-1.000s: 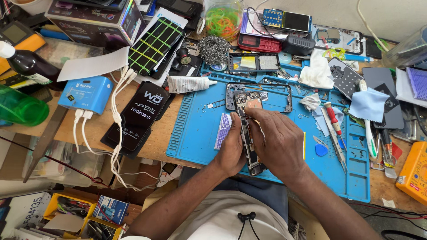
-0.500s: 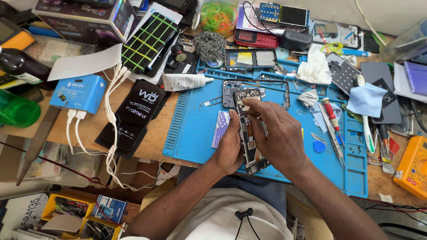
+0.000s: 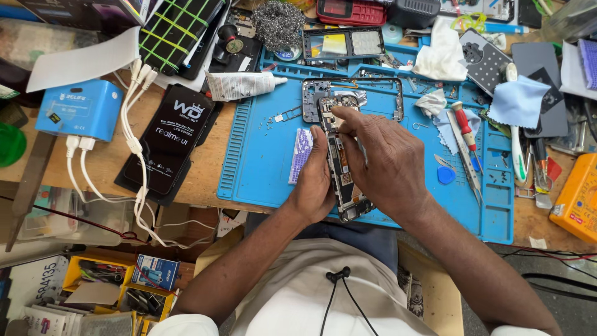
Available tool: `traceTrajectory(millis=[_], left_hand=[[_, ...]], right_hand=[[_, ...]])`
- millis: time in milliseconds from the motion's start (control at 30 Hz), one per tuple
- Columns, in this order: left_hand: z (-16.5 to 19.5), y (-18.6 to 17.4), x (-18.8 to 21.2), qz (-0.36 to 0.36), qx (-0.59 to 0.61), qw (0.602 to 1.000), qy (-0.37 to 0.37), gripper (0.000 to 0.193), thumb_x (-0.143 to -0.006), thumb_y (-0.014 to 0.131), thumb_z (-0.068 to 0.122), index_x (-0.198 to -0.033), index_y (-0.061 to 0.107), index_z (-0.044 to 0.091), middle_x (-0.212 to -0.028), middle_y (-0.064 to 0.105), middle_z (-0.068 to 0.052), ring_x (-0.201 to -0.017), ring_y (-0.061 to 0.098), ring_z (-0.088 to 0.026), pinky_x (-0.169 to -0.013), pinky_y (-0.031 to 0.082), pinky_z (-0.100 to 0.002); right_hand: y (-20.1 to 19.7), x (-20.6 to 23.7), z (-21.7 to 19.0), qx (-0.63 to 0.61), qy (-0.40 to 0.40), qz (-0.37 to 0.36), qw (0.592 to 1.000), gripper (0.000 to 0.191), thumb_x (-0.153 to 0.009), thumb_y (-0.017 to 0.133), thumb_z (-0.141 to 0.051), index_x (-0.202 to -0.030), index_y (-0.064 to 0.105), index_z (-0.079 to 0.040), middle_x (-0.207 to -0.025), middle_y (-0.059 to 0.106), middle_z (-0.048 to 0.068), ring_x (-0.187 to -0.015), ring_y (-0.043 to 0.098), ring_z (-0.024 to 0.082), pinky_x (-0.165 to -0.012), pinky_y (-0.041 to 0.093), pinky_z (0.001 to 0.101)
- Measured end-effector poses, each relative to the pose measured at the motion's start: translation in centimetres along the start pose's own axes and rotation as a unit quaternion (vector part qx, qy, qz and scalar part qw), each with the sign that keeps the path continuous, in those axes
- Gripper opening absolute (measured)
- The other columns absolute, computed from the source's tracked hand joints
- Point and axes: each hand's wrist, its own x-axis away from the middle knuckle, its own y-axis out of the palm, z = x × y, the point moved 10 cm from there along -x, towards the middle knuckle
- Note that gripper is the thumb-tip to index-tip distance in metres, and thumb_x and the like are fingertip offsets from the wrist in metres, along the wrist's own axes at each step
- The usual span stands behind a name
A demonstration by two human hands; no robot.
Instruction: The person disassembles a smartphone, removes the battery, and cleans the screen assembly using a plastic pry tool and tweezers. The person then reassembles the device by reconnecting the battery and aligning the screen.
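Beside the opened phone (image 3: 341, 163) lies a black package (image 3: 171, 140).

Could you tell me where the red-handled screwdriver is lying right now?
In the head view, the red-handled screwdriver lies on the blue mat, right of the right hand.

Two hands, left (image 3: 314, 180) and right (image 3: 382, 165), were on one opened phone (image 3: 341, 167). One blue mat (image 3: 261, 155), one blue charger box (image 3: 79, 111), one white tube (image 3: 239, 85), one red-handled screwdriver (image 3: 463, 127), one steel-wool wad (image 3: 278, 23) and one yellow multimeter (image 3: 577, 199) were present.
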Motion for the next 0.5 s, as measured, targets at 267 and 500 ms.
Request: traceTrajectory(millis=[267, 500], left_hand=[[-0.4, -0.1, -0.1, 0.016, -0.018, 0.999, -0.026, 0.065, -0.106, 0.032, 0.063, -0.137, 0.055, 0.012, -0.118, 0.07, -0.004, -0.107, 0.069, -0.015, -0.09, 0.059, -0.033], [0.1, 0.3, 0.1, -0.013, 0.013, 0.999, -0.026, 0.072, -0.107, 0.033, 0.067, -0.137, 0.057, 0.006, -0.116, 0.07, -0.008, -0.1, 0.071, -0.015, -0.083, 0.06, -0.032]], right_hand=[[0.9, -1.1, 0.4, -0.011, -0.037, -0.058, 0.998, 0.054, -0.089, 0.072, 0.0, -0.14, 0.057, -0.009, -0.096, 0.064, 0.009, -0.089, 0.064, 0.029, -0.077, 0.051, 0.0445], [0.3, -0.8, 1.8, -0.151, -0.001, -0.097, 0.984, 0.057, -0.084, 0.068, 0.005, -0.139, 0.059, -0.009, -0.099, 0.06, 0.012, -0.088, 0.063, 0.027, -0.074, 0.054, 0.0376]])
